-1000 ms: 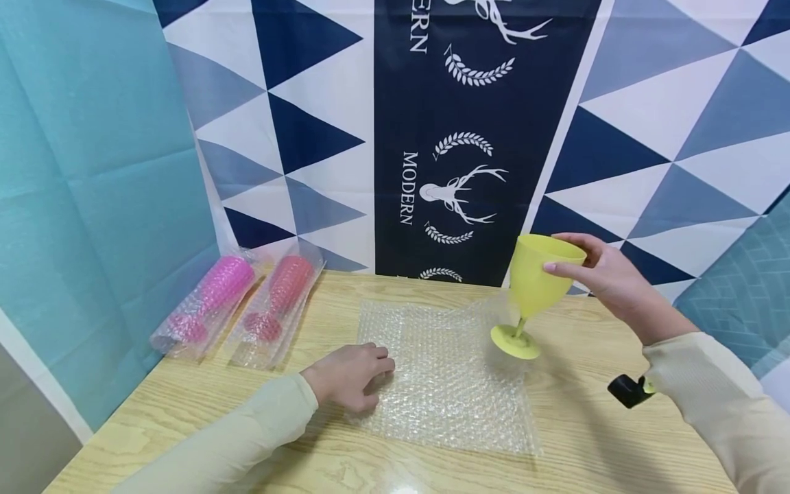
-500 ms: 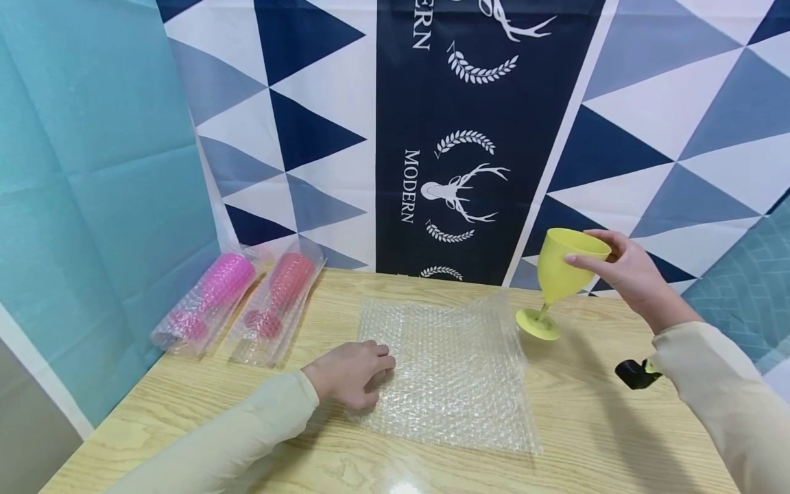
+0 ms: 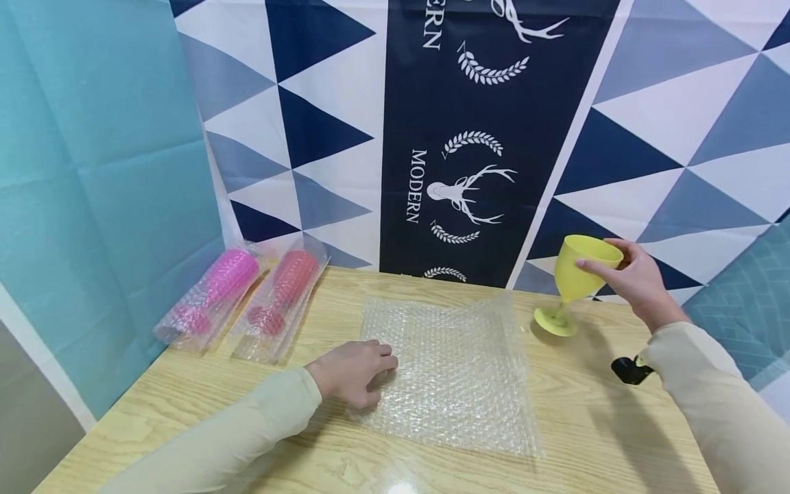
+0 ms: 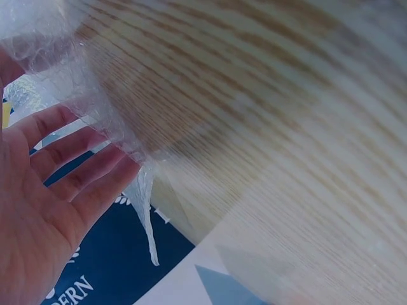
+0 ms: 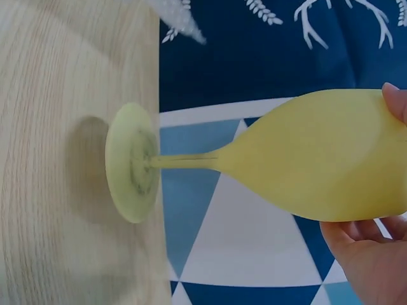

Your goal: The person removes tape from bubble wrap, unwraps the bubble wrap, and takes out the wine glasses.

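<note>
In the head view, my right hand grips a yellow plastic goblet by its bowl near the rim, thumb on the near side. The goblet is nearly upright, its foot close over the tabletop with a shadow beside it; I cannot tell whether it touches. A sheet of clear bubble wrap lies flat to its left. My left hand rests at the sheet's left edge. The left wrist view shows that hand's fingers loosely extended against the bubble wrap.
Two goblets rolled in bubble wrap, one pink and one red, lie at the table's back left. A patterned cloth hangs behind the wooden table. A teal sheet hangs on the left.
My right hand has carried the goblet to the right, off the bubble wrap's right corner, and lower toward the table. My left hand has stayed at the sheet's left edge.
</note>
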`<action>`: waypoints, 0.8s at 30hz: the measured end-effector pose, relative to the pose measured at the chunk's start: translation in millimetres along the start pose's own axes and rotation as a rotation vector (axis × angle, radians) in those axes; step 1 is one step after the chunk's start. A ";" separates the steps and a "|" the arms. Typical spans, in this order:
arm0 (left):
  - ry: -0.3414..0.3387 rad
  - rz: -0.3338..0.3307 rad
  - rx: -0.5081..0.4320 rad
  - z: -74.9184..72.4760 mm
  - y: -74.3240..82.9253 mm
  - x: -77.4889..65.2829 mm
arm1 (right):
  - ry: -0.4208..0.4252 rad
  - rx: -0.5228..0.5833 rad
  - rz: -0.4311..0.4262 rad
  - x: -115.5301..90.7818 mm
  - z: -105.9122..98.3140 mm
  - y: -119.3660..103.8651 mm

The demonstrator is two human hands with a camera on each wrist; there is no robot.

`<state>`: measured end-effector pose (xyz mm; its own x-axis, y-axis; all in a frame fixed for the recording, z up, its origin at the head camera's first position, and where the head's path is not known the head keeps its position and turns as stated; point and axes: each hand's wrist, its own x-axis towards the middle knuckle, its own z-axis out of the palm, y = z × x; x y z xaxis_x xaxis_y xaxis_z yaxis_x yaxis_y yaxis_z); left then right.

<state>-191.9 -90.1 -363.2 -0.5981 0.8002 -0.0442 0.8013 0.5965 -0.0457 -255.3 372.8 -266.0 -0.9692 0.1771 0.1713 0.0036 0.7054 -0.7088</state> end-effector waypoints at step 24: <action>0.036 0.016 0.002 4.9 -2.5 0.0 | 0.115 -0.021 0.166 12.0 -8.4 45.3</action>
<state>-194.0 -91.9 -368.0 -0.5845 0.8113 -0.0090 0.8107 0.5835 -0.0476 -264.7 412.6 -290.3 -0.9202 0.3686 0.1316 0.1672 0.6743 -0.7193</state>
